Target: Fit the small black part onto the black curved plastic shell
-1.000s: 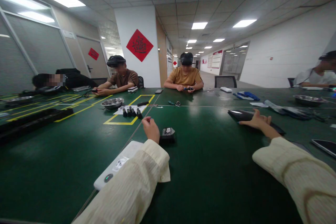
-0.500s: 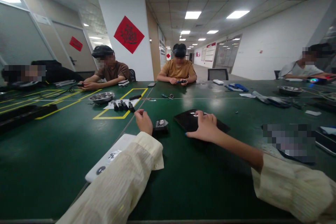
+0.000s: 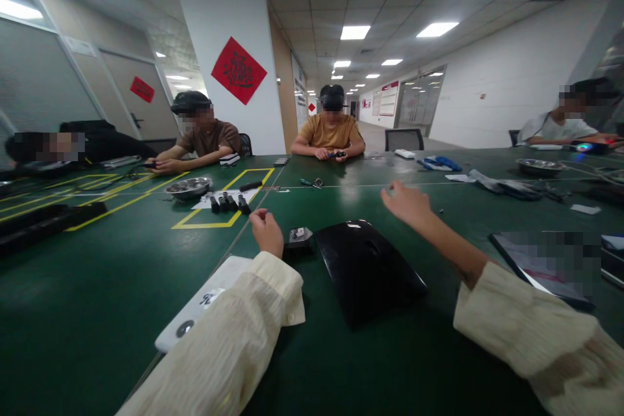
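Observation:
A glossy black curved panel (image 3: 365,273) lies on the green table in front of me, one corner pointing towards me. My right hand (image 3: 408,203) hovers beyond its far right side, fingers apart, holding nothing. Left of the panel, my left hand (image 3: 268,234) has its fingers curled to a pinch; whatever they may hold is too small to make out. Just right of that hand sits a small black box (image 3: 299,247) with a clear plastic packet (image 3: 299,234) on top. A white device (image 3: 202,305) with a number label and a round dark spot lies partly beneath my left sleeve.
Beyond my left hand are several black cylindrical parts (image 3: 229,203) on white paper, and a metal bowl (image 3: 189,188). Scissors (image 3: 316,182) lie farther back. A dark tablet-like slab (image 3: 546,273) is on the right. Co-workers sit around the table (image 3: 121,273).
My right hand has let go of the black panel and moved away, up and to the right. The panel now lies nearer to me, more of its surface showing. My left hand has barely moved.

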Motion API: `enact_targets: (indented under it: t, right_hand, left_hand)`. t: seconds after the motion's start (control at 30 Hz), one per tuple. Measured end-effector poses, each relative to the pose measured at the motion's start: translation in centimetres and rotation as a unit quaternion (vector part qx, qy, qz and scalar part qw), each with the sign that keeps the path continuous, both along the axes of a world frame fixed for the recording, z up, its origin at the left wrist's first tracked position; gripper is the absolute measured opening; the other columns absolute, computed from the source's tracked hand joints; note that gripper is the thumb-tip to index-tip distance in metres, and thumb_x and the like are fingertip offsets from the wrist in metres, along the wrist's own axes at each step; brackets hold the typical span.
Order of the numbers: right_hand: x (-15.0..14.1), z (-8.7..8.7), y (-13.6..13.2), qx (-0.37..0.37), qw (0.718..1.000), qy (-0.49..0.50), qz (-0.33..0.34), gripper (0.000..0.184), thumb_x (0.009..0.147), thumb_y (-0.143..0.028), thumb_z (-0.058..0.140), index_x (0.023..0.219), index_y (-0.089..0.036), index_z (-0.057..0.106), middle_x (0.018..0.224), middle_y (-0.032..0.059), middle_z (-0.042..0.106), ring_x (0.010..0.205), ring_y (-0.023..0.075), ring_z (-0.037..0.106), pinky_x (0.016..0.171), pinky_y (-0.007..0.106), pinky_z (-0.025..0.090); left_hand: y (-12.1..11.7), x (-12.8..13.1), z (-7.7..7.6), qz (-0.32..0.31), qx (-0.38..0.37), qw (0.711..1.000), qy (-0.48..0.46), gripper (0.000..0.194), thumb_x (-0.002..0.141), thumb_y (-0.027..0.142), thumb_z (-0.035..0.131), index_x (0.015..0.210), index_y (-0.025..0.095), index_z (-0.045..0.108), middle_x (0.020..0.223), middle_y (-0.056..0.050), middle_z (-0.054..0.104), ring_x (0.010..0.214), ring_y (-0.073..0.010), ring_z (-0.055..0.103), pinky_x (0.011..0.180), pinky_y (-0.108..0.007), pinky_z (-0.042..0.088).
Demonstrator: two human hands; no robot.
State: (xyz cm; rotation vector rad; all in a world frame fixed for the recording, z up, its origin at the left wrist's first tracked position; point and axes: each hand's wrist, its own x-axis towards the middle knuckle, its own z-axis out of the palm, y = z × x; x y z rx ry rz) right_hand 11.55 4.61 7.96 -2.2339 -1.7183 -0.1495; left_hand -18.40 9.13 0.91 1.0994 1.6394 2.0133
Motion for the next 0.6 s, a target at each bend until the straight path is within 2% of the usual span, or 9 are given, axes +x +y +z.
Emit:
enact_targets:
  t: [0.03, 0.1, 0.2, 0.23, 0.3, 0.37, 0.43, 0.5, 0.6]
  right_hand:
    - [2.1, -0.2, 1.1, 0.022, 0.999, -0.015, -0.046, 0.053, 0.086, -0.046, 0.030, 0.121, -0.012, 0.050, 0.109, 0.0237, 0.060, 0.105, 0.0369, 0.054, 0.085, 0.052, 0.034]
    - [6.1, -1.8, 2.7, 0.026, 0.991, -0.021, -0.132, 0.052, 0.085, -0.044, 0.034, 0.126, -0.014, 0.048, 0.126, 0.0261, 0.048, 0.119, 0.0419, 0.040, 0.091, 0.060, 0.023]
    - [10.8, -6.1, 3.5, -0.016, 0.975, 0.023, -0.223, 0.051, 0.086, -0.043, 0.032, 0.125, -0.016, 0.052, 0.135, 0.0253, 0.038, 0.126, 0.0444, 0.028, 0.093, 0.063, 0.015]
    - [11.9, -7.7, 3.3, -0.020, 0.975, 0.023, -0.220, 0.051, 0.086, -0.043, 0.033, 0.124, -0.016, 0.053, 0.136, 0.0252, 0.037, 0.127, 0.0442, 0.027, 0.095, 0.063, 0.014]
    - [13.5, -10.3, 2.9, -0.007, 0.988, 0.011, -0.153, 0.048, 0.087, -0.037, 0.031, 0.126, -0.017, 0.050, 0.135, 0.0218, 0.040, 0.127, 0.0398, 0.029, 0.098, 0.059, 0.015]
    - [14.5, -11.7, 2.5, 0.001, 0.995, 0.012, -0.098, 0.047, 0.089, -0.030, 0.024, 0.128, -0.019, 0.047, 0.132, 0.0168, 0.045, 0.125, 0.0327, 0.036, 0.099, 0.053, 0.022]
    - [15.0, -11.7, 2.7, -0.002, 0.998, 0.018, -0.068, 0.049, 0.089, -0.023, 0.017, 0.127, -0.018, 0.047, 0.130, 0.0142, 0.048, 0.120, 0.0256, 0.043, 0.097, 0.043, 0.031]
    - [15.0, -10.7, 3.6, -0.009, 0.999, 0.016, -0.047, 0.050, 0.089, -0.020, 0.015, 0.126, -0.016, 0.048, 0.129, 0.0144, 0.049, 0.118, 0.0217, 0.045, 0.095, 0.036, 0.035]
    - [13.7, -8.6, 5.5, -0.023, 1.000, 0.000, -0.015, 0.046, 0.088, -0.020, 0.021, 0.124, -0.014, 0.050, 0.128, 0.0159, 0.050, 0.120, 0.0236, 0.042, 0.096, 0.039, 0.034]
  left_hand:
    - [0.0, 0.0, 0.0, 0.001, 0.000, 1.000, 0.000, 0.010, 0.076, 0.014, 0.045, 0.084, 0.019, 0.045, 0.076, 0.002, 0.046, 0.071, -0.0131, 0.048, 0.076, -0.030, 0.038]
    - [0.1, 0.0, 0.0, 0.004, 0.002, 1.000, 0.002, 0.009, 0.076, 0.015, 0.045, 0.084, 0.019, 0.045, 0.076, 0.002, 0.046, 0.071, -0.0133, 0.048, 0.076, -0.030, 0.038]
    - [0.2, 0.0, -0.2, 0.002, 0.000, 1.000, 0.003, 0.009, 0.076, 0.015, 0.045, 0.084, 0.020, 0.045, 0.076, 0.002, 0.046, 0.072, -0.0136, 0.048, 0.076, -0.031, 0.038]
    - [0.2, 0.0, -0.2, -0.002, 0.001, 1.000, 0.004, 0.010, 0.076, 0.015, 0.044, 0.084, 0.020, 0.045, 0.076, 0.002, 0.046, 0.072, -0.0136, 0.048, 0.076, -0.031, 0.038]
    - [0.3, 0.0, -0.3, -0.008, 0.004, 1.000, 0.009, 0.010, 0.076, 0.016, 0.044, 0.085, 0.020, 0.045, 0.077, 0.002, 0.046, 0.073, -0.0137, 0.049, 0.077, -0.031, 0.038]
    - [0.3, 0.0, -0.4, -0.008, 0.007, 1.000, 0.014, 0.010, 0.076, 0.016, 0.045, 0.085, 0.020, 0.046, 0.076, 0.002, 0.047, 0.073, -0.0138, 0.049, 0.078, -0.031, 0.038]
    - [0.3, -0.1, -0.4, -0.003, 0.006, 1.000, 0.014, 0.010, 0.075, 0.017, 0.045, 0.085, 0.020, 0.046, 0.076, 0.002, 0.047, 0.074, -0.0140, 0.049, 0.078, -0.031, 0.038]
    - [0.3, -0.2, -0.4, -0.001, 0.006, 1.000, 0.010, 0.010, 0.075, 0.017, 0.045, 0.085, 0.020, 0.046, 0.076, 0.002, 0.047, 0.074, -0.0141, 0.049, 0.079, -0.031, 0.038]
    - [0.2, -0.1, -0.4, 0.004, 0.003, 1.000, 0.009, 0.010, 0.075, 0.015, 0.045, 0.085, 0.020, 0.045, 0.076, 0.002, 0.047, 0.075, -0.0144, 0.050, 0.079, -0.032, 0.038]
